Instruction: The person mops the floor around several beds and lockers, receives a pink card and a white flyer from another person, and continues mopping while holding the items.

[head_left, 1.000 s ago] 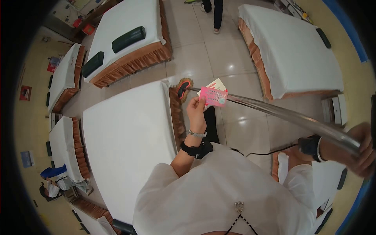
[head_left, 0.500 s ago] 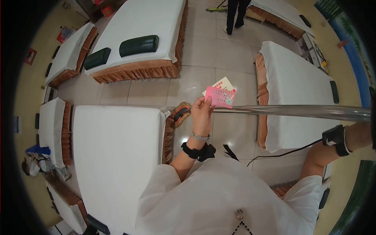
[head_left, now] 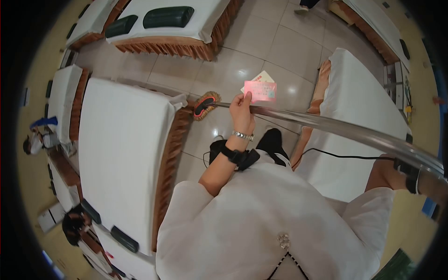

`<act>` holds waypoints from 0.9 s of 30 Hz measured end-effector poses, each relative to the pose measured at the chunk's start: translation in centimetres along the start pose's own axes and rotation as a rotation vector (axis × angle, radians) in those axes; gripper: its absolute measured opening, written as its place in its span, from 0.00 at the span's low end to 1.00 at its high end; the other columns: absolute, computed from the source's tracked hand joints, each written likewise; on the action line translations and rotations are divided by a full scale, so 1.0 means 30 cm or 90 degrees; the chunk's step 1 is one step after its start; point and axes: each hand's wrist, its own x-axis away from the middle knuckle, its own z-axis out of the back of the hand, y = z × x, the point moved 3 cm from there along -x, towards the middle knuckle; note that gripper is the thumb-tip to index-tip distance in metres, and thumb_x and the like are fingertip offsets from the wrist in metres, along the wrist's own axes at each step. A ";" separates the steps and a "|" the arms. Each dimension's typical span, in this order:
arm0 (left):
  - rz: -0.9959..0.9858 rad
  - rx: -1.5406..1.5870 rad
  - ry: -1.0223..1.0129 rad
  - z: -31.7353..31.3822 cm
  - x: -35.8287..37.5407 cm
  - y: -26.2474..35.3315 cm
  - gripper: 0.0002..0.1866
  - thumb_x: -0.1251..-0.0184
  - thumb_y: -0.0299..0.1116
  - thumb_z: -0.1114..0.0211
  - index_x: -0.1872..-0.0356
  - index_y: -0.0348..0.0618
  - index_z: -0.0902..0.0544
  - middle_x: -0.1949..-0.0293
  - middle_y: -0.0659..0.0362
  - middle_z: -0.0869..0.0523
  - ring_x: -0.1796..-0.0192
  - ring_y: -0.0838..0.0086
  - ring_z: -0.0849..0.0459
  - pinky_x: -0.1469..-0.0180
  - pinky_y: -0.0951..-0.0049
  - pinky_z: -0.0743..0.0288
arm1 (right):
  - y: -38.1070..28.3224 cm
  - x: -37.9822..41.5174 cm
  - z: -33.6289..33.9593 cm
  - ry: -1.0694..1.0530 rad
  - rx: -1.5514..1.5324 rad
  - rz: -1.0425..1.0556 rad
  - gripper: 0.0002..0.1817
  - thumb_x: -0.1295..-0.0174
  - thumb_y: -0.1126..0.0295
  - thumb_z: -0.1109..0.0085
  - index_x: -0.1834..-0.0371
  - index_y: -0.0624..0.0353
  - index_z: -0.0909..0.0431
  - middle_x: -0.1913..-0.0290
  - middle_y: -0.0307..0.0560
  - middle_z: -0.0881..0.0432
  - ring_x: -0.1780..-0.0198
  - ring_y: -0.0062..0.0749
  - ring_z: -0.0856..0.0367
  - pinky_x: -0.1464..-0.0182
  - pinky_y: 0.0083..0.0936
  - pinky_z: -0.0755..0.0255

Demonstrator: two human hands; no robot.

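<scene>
My left hand (head_left: 242, 114) is closed, with a pink card (head_left: 263, 91) pinched under the thumb and a cream card (head_left: 265, 76) sticking out behind it. A metal mop pole (head_left: 317, 122) passes right at this hand; how the lower fingers sit around it is hidden. The pole's far end carries a mop head (head_left: 205, 106) with tan fringe and a red-edged dark centre, on the floor beside a bed skirt. At the right edge, my right hand (head_left: 433, 186) is dark and cut off near the pole's near end; its fingers do not show.
A white-sheeted bed (head_left: 121, 140) with a brown skirt stands left of me, another bed (head_left: 354, 107) to the right. Dark green bolsters (head_left: 168, 17) lie on a farther bed. A person (head_left: 44, 137) is at the left, another person's head (head_left: 74, 226) lower left. A black cable (head_left: 345, 156) trails from my right wrist.
My view has turned and moved, so beds and floor sit differently. The mop pole now slants more, and my legs show. The walking person at the top is nearly out of view.
</scene>
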 end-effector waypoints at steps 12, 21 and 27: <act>-0.154 0.159 0.088 -0.397 0.028 -0.359 0.05 0.42 0.28 0.40 0.71 0.40 0.27 0.76 0.63 0.22 0.76 0.83 0.25 0.76 0.82 0.31 | -0.328 0.108 0.473 -0.139 -0.197 0.110 0.08 0.47 0.75 0.52 0.79 0.54 0.39 0.89 0.33 0.33 0.87 0.16 0.34 0.80 0.10 0.38; -0.292 0.113 0.196 -0.212 -0.278 -0.335 0.06 0.42 0.28 0.39 0.73 0.40 0.27 0.78 0.65 0.24 0.77 0.84 0.28 0.75 0.85 0.34 | 0.049 0.359 0.433 0.040 -0.242 0.128 0.10 0.56 0.75 0.48 0.81 0.52 0.40 0.93 0.29 0.33 0.92 0.10 0.36 0.85 0.07 0.40; -0.273 0.130 0.240 -0.150 -0.391 -0.208 0.06 0.43 0.27 0.39 0.73 0.40 0.27 0.78 0.66 0.25 0.77 0.85 0.29 0.74 0.86 0.36 | 0.222 0.327 0.416 0.090 -0.199 0.106 0.11 0.55 0.75 0.48 0.82 0.52 0.42 0.93 0.30 0.32 0.92 0.11 0.34 0.85 0.07 0.40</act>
